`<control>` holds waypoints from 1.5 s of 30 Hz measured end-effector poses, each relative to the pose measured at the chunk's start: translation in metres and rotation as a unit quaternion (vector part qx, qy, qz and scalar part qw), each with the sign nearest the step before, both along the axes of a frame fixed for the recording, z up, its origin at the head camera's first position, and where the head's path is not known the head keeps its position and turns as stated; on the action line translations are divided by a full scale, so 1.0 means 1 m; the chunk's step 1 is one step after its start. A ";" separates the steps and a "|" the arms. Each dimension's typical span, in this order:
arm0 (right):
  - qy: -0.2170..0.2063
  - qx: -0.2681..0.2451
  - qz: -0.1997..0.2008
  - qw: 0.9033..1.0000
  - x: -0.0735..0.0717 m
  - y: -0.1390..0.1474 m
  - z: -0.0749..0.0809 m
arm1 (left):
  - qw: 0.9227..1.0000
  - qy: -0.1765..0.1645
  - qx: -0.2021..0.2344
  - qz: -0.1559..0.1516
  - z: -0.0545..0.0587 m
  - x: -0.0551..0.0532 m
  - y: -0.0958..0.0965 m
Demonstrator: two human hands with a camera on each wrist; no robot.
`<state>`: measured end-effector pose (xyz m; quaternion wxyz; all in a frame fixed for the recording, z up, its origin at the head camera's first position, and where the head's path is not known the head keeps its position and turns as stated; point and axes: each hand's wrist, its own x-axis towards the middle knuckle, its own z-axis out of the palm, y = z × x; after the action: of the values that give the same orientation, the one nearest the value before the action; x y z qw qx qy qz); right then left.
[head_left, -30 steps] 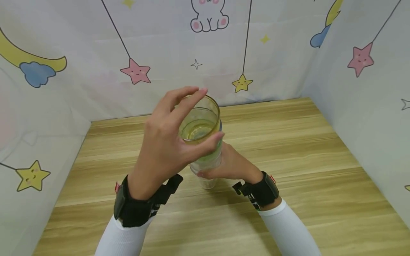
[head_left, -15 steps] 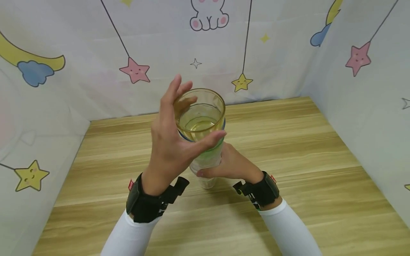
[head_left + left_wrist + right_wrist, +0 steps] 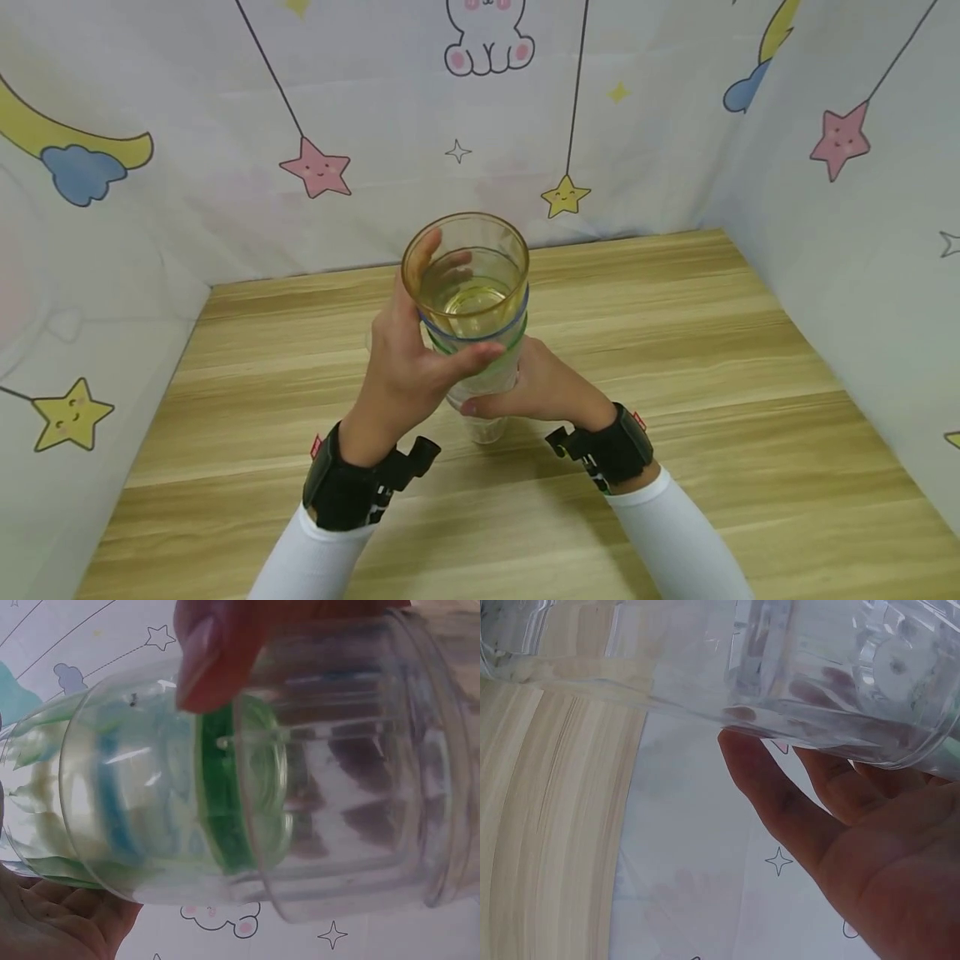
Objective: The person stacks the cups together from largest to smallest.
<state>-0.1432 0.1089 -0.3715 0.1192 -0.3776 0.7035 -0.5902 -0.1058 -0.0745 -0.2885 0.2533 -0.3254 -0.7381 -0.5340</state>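
A tall stack of nested clear cups [image 3: 487,382] stands upright over the middle of the table. The top cup [image 3: 477,279] has an amber rim, with a blue rim and a green rim just below it. My left hand [image 3: 405,354] wraps the upper cups, thumb across the front and fingers showing through the glassy wall behind. Lower down, my right hand [image 3: 551,385] grips the stack from the right, its thumb across the front. Green and blue bands show through the cups [image 3: 217,787] in the left wrist view. The right wrist view shows my right fingers [image 3: 769,787] against a clear cup wall.
The wood-grain table [image 3: 675,333] extends around the stack. Behind it hangs a white cloth backdrop [image 3: 660,158] printed with stars and a moon, and similar cloth walls [image 3: 862,267] close off the sides. A faint clear edge [image 3: 369,337] shows just left of my left hand.
My left hand has come down from the top rim and closed around the upper cups, leaving the amber rim uncovered. The right hand has kept its grip and place.
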 end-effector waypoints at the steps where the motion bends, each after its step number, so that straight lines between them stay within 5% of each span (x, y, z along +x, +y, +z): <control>1: 0.000 -0.003 0.002 1.000 0.000 0.000 0.000 | 1.000 0.000 -0.001 -0.001 -0.001 0.000 0.000; 10: 0.014 -0.013 0.022 1.000 -0.005 -0.002 -0.002 | 1.000 0.014 -0.013 -0.009 -0.012 -0.002 -0.008; 22: -0.002 -0.025 0.030 0.999 -0.004 -0.005 -0.005 | 0.998 0.023 -0.062 0.019 -0.036 -0.002 -0.026; 45: 0.013 -0.011 0.019 1.000 -0.003 0.000 -0.001 | 0.984 -0.008 -0.176 0.013 -0.034 0.000 -0.052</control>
<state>-0.1457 0.1085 -0.3727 0.1169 -0.4002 0.6912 -0.5903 -0.1061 -0.1269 -0.3222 0.1934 -0.3509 -0.8267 -0.3951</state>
